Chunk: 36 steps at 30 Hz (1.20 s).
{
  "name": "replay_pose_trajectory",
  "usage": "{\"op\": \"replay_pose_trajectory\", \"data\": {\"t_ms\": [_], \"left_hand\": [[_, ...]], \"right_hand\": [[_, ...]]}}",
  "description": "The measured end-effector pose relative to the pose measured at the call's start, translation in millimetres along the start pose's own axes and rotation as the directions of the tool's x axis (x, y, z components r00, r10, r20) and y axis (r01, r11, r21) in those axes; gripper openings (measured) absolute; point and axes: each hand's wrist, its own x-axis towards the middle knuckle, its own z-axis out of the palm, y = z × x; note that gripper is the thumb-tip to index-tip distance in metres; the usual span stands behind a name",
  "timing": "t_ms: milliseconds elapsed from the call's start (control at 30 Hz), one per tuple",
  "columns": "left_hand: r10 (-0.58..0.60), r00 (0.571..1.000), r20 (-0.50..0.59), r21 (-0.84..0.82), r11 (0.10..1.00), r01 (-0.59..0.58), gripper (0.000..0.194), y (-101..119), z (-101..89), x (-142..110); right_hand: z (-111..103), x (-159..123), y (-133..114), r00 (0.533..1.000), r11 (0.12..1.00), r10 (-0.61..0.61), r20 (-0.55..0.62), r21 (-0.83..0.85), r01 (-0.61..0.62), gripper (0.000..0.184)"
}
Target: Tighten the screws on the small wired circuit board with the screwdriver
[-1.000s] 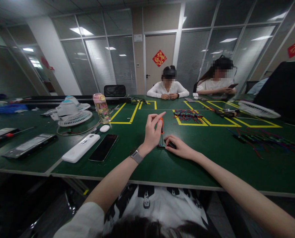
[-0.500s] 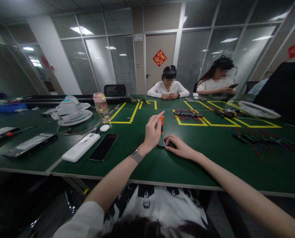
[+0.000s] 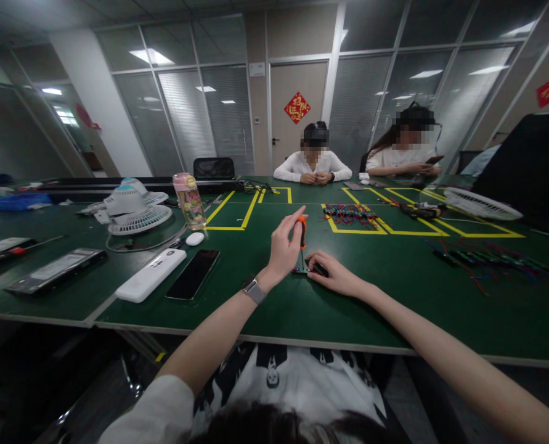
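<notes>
An orange-and-black screwdriver (image 3: 303, 233) stands nearly upright, its thin shaft reaching down to a small green circuit board (image 3: 300, 271) on the table. My left hand (image 3: 284, 243) is closed around the screwdriver's handle, with the index finger stretched over its top. Low on the table, my right hand (image 3: 329, 271) is closed on the board's right edge with thumb and fingertips. Something dark shows under the right fingers, too unclear to name. Part of the board is hidden behind my hands.
Left of my hands lie a black phone (image 3: 193, 274), a white power bank (image 3: 151, 275) and a drink bottle (image 3: 190, 200). Bundles of wired boards (image 3: 350, 214) lie inside yellow tape and farther right. White fans (image 3: 138, 209) stand at left. Two people sit across the table.
The screwdriver's orange handle shows slightly turned in my left hand. Both hands and the board stay in the same place.
</notes>
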Motion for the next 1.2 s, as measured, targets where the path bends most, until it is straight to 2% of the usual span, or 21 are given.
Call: {"op": "replay_pose_trajectory", "data": {"t_ms": [333,600,833,1033,1200], "left_hand": [[0.023,0.999,-0.041,0.096,0.995,-0.019,0.028,3.2,-1.2,-0.3],[0.010,0.998,-0.056,0.018,1.000,-0.009,0.031,-3.3,1.4,-0.9],[0.040,0.990,-0.132,0.171,0.985,-0.018,0.018,2.7,-1.5,-0.1],[0.020,0.997,-0.075,0.055,0.998,-0.016,0.032,0.5,-1.5,0.6],[0.026,0.994,-0.110,0.087,0.996,-0.016,0.025,1.4,-1.3,0.5]], "right_hand": [[0.4,0.5,0.3,1.000,1.000,-0.001,-0.004,-0.006,0.001,0.006],[0.8,0.1,-0.2,1.000,1.000,0.007,0.004,-0.010,-0.007,0.006],[0.1,0.4,-1.4,1.000,1.000,0.017,0.009,-0.011,-0.017,0.006],[0.4,0.1,1.0,1.000,1.000,0.008,0.003,-0.010,-0.008,0.006],[0.4,-0.1,1.1,1.000,1.000,0.005,-0.002,-0.004,-0.005,0.006]]}}
